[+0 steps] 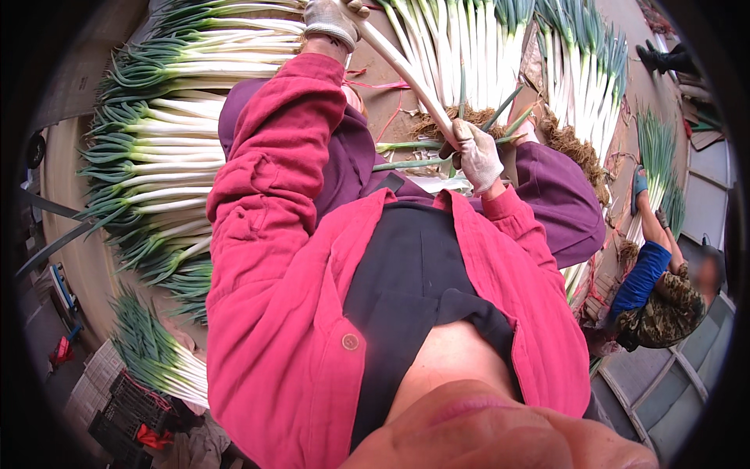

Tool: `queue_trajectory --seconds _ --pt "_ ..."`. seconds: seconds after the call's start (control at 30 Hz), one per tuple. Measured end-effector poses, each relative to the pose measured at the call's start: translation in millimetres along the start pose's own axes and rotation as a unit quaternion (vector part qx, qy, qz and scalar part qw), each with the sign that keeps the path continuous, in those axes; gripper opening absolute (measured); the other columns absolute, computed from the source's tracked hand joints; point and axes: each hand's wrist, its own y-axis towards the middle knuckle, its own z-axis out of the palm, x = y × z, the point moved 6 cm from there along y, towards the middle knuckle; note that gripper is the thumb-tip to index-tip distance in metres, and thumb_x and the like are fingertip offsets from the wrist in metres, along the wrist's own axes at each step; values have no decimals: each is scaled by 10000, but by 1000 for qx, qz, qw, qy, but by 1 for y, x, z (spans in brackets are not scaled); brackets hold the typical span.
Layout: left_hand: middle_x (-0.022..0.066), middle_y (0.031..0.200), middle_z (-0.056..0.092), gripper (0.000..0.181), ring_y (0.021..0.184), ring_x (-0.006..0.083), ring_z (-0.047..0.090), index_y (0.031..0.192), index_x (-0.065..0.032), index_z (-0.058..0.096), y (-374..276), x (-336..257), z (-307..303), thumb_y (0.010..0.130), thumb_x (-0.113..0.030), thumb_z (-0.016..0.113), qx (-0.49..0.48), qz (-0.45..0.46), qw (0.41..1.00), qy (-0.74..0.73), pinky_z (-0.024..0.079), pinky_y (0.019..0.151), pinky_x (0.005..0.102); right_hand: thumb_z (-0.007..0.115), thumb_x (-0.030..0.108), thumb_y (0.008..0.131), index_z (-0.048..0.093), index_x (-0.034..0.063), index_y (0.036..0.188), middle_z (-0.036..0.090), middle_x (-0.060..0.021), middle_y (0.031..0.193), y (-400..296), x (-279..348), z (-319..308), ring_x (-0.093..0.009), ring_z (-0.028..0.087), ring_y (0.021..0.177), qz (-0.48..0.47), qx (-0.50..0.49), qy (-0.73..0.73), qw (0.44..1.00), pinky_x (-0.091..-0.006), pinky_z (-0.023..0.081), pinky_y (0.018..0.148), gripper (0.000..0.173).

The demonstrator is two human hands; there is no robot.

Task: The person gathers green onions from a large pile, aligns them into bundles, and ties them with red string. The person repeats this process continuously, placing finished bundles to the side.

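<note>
My left hand [332, 24], in a pale knit glove with darker fingers, grips one end of a long white green-onion stalk [404, 67] at the top edge of the view. The stalk slants down to the right, into my right hand [477, 155], gloved alike and closed around it over my lap. Loose green leaves [413, 165] lie around the right hand; I cannot tell whether any belong to the held stalk. Beyond it, a row of green onions [463, 53] lies with brown roots [439, 122] towards me. The top of the left hand is cut off.
Stacked green onions [176, 140] line my left, leaves outward. More onions [586, 88] lie to the right. Pink twine [381, 86] is on the floor. A co-worker [662, 305] bends over another bundle [656, 170]. A black crate [132, 404] stands lower left; dark shoes [659, 57] show upper right.
</note>
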Motion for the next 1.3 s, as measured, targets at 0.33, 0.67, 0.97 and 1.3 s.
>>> queue_trajectory --seconds 0.33,0.67,0.97,1.3 --pt "15 605 450 208 436 125 428 842 -82 464 6 4 -23 892 -265 551 -49 -2 999 2 387 389 275 644 161 846 488 30 1249 616 -45 854 -7 31 19 -68 568 679 -72 39 -49 995 -222 484 620 451" --pt "44 646 494 134 456 152 477 867 -52 474 3 13 -45 858 -128 584 -50 -8 998 45 473 428 328 639 147 831 545 70 1134 628 -104 768 4 1 32 -145 621 662 -61 25 -188 980 -288 493 587 326" --pt "33 658 506 195 439 126 476 956 -94 421 -107 -16 -59 878 -172 581 -41 97 993 -60 439 375 304 662 110 793 558 52 1141 638 -142 787 14 68 72 -217 655 697 -264 37 -234 935 -317 499 619 367" --pt "23 572 462 217 421 144 479 814 -80 490 -312 -202 -287 894 -275 542 -277 290 915 37 414 376 273 640 216 863 576 33 1145 408 59 619 49 4 10 -12 326 490 -56 29 -92 994 -176 235 408 342"
